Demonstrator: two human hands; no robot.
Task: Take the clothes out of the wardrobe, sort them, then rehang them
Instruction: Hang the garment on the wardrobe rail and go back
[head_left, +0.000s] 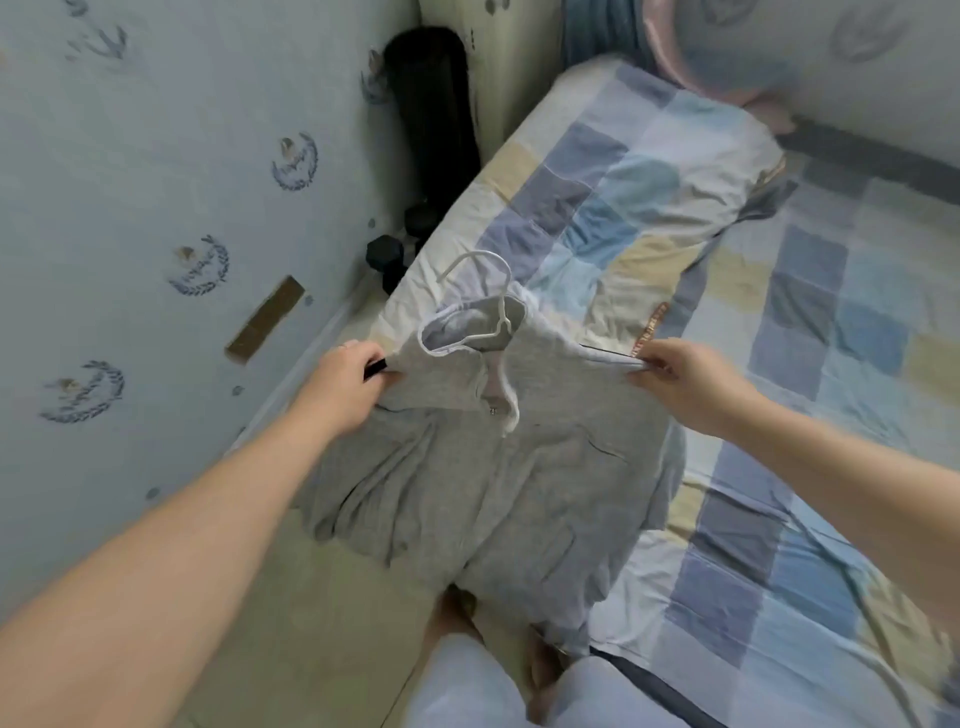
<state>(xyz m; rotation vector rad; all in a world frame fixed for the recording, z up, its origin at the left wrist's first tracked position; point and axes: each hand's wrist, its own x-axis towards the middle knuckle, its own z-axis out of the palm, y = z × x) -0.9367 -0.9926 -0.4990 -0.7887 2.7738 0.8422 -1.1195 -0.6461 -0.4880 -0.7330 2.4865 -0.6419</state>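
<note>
Over the near edge of the bed (779, 467): grey top (493, 478) spread front-up, hem hanging off toward the floor and your legs. White hanger (501, 306) sits in the neck opening, hook lying on the edge of the patchwork quilt (597, 208).

Your left hand (353, 374) pinches the shoulder on your left, fingers curled on fabric plus a short black piece; can't tell if that's a hanger tip. Your right hand (670, 371) pinches the other shoulder the same way, a thin dark line running from it toward the collar. Both hands clamped on the top, neither free.

My read: you're squaring the shoulders on the hanger, or slipping it out for sorting. Can't tell which. Either way:
- pull evenly on both sides so the collar stays centred under the hook
- work one shoulder at a time, don't stretch the neck
- the placket with its small snap lies skewed below the hanger, flatten it first
- lift by the hook, not the fabric, or the hanging hem may drag the lot off the bed

Further out: dumbbells (387, 257) on the floor by the papered wall, well apart from the top.
</note>
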